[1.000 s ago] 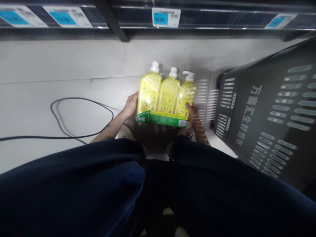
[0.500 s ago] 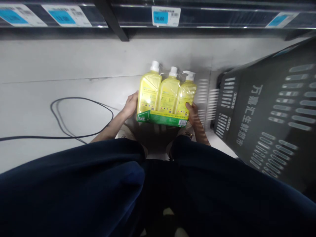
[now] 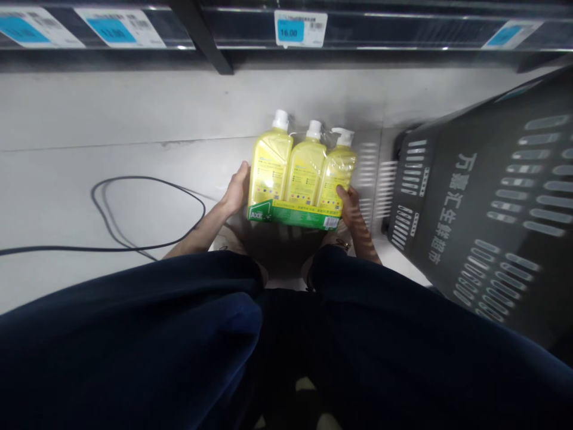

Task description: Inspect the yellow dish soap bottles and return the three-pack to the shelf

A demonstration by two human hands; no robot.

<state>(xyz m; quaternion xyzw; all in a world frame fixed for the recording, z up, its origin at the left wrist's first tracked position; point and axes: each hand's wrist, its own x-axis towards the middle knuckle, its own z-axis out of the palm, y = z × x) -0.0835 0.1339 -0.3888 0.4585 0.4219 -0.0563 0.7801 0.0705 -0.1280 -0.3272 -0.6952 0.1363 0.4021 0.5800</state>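
A shrink-wrapped pack of three yellow bottles (image 3: 302, 174) with white caps and a green band at its base is held low over the pale floor, in front of my knees. My left hand (image 3: 236, 192) presses against the pack's left side, thumb pointing up along the bottle. My right hand (image 3: 350, 205) grips the right side, thumb on the front of the right-hand bottle. Both sets of fingers go behind the pack. My dark blue trouser legs fill the lower part of the view.
A dark plastic shopping basket (image 3: 487, 203) with slotted walls and white lettering stands at the right. A black cable (image 3: 147, 215) loops over the floor at the left. A shelf edge with blue price tags (image 3: 295, 30) runs along the top.
My left thumb has lifted and straightened a little up the side of the pack. The pack and my right hand stay where they were.
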